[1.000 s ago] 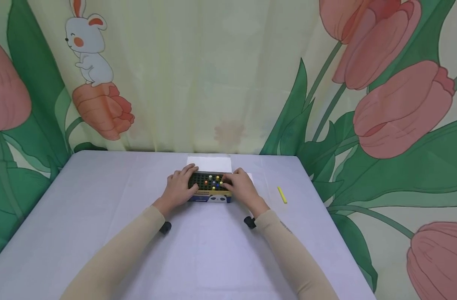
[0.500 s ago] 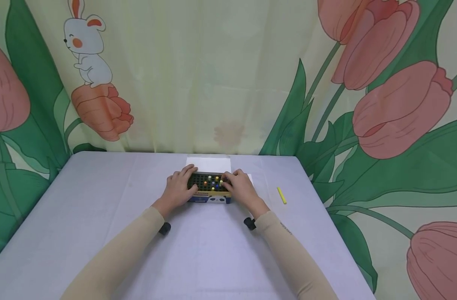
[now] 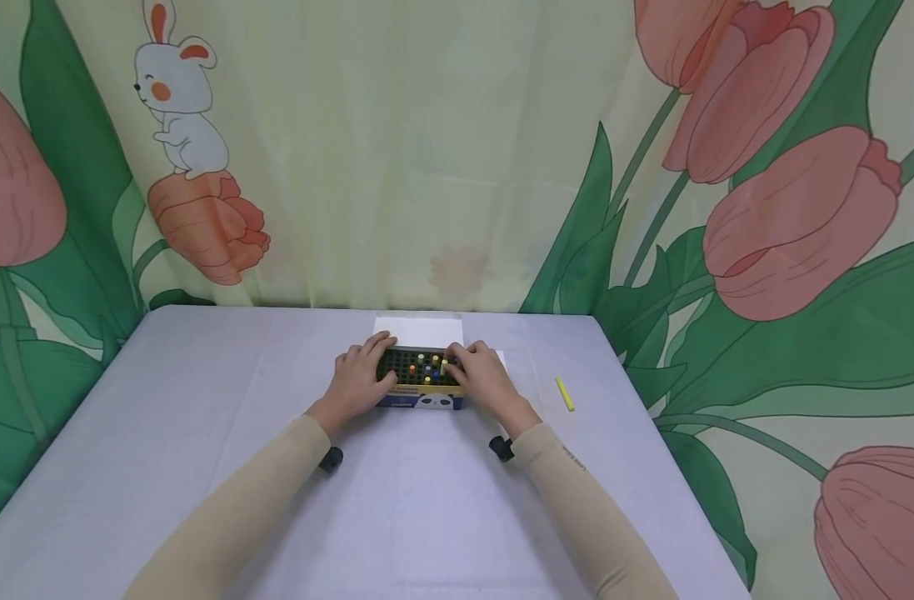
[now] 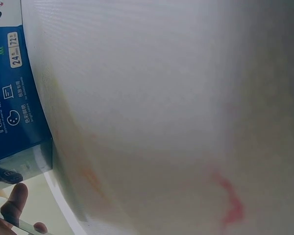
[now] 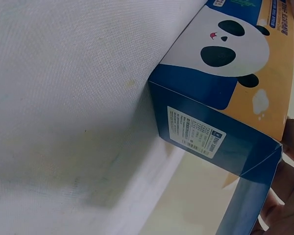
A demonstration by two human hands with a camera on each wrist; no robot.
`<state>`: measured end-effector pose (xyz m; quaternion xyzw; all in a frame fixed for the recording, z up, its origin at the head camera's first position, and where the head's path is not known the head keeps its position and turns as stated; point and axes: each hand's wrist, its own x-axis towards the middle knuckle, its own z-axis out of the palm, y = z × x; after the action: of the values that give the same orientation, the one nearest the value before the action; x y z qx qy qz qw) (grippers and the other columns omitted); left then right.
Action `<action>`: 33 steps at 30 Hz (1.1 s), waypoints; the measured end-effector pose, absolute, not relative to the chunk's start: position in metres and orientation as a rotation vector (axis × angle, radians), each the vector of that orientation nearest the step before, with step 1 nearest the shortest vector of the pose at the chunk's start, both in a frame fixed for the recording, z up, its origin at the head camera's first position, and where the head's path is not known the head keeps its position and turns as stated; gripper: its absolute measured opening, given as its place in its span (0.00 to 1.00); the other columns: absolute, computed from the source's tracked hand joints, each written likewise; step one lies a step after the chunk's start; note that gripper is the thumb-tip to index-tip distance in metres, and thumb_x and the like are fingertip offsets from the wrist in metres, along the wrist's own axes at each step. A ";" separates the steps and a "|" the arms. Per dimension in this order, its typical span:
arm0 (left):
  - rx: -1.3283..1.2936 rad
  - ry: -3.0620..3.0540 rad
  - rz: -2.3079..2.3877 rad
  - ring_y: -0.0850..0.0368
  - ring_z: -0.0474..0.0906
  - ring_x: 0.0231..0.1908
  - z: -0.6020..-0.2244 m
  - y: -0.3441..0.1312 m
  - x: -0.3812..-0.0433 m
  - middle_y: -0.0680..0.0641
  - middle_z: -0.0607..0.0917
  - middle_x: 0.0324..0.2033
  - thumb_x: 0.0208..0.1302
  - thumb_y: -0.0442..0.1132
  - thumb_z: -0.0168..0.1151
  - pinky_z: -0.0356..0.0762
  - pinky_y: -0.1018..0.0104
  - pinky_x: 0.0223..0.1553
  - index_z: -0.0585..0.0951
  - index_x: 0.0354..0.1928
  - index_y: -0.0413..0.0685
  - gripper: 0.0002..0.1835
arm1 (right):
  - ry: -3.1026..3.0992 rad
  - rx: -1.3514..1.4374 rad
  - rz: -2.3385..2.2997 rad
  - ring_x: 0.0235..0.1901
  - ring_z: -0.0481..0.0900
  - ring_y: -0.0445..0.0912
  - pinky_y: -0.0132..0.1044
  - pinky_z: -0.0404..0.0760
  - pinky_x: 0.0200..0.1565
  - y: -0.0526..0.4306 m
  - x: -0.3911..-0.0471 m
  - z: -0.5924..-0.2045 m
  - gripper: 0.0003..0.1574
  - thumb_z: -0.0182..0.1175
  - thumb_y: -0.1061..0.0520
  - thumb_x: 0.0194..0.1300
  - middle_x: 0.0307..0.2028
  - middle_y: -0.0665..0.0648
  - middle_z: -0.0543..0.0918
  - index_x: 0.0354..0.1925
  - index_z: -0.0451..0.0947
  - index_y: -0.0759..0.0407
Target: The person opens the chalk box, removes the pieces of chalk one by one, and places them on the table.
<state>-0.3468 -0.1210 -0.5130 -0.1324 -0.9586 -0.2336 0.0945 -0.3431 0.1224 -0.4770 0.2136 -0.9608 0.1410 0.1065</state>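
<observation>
A blue and orange chalk box with a panda printed on its side stands on the table. Its dark holed tray holds several coloured chalk sticks, most of them toward the right half. My left hand holds the box's left end, thumb at the near edge and fingers at the far edge. Over the right end, my right hand pinches a pale yellow chalk stick that stands upright at the tray. Fingers of the right hand show beside the box's end in the right wrist view.
A loose yellow chalk stick lies on the white-covered table, right of the right hand. The box's white lid flap stands open behind the tray. A printed curtain hangs beyond the table's far edge.
The pale yellow chalk stick between my right fingertips shows more of its length above the tray than before. My left hand keeps its place on the box.
</observation>
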 end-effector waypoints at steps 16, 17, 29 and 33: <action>-0.388 -2.854 -0.728 0.39 0.65 0.58 -0.515 -0.122 -0.344 0.54 0.58 0.71 0.59 0.51 0.50 0.58 0.36 0.57 0.61 0.71 0.61 0.34 | -2.886 0.537 0.534 0.36 0.74 0.45 0.38 0.75 0.36 0.122 -0.343 -0.479 0.14 0.51 0.45 0.70 0.38 0.53 0.77 0.51 0.74 0.44; -0.388 -2.852 -0.726 0.39 0.65 0.58 -0.514 -0.122 -0.344 0.54 0.58 0.71 0.59 0.51 0.50 0.58 0.36 0.57 0.61 0.71 0.61 0.34 | -2.888 0.529 0.532 0.37 0.75 0.45 0.38 0.76 0.36 0.121 -0.343 -0.478 0.15 0.50 0.44 0.70 0.38 0.53 0.77 0.52 0.73 0.44; -0.398 -2.847 -0.715 0.38 0.66 0.58 -0.514 -0.123 -0.345 0.53 0.59 0.71 0.59 0.51 0.49 0.58 0.35 0.56 0.61 0.70 0.60 0.34 | -2.906 0.514 0.582 0.36 0.75 0.46 0.39 0.75 0.36 0.120 -0.346 -0.478 0.15 0.48 0.45 0.72 0.37 0.53 0.77 0.53 0.71 0.47; -0.397 -2.836 -0.729 0.38 0.66 0.58 -0.513 -0.123 -0.345 0.53 0.59 0.70 0.59 0.51 0.50 0.59 0.36 0.56 0.62 0.70 0.59 0.34 | -2.909 0.498 0.629 0.38 0.75 0.46 0.40 0.74 0.38 0.120 -0.347 -0.477 0.15 0.47 0.46 0.73 0.33 0.48 0.80 0.53 0.69 0.47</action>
<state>-0.3452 -0.1225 -0.5130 -0.1338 -0.9556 -0.2456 0.0930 -0.3468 0.1202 -0.4772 0.1646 -0.9622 0.2082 0.0621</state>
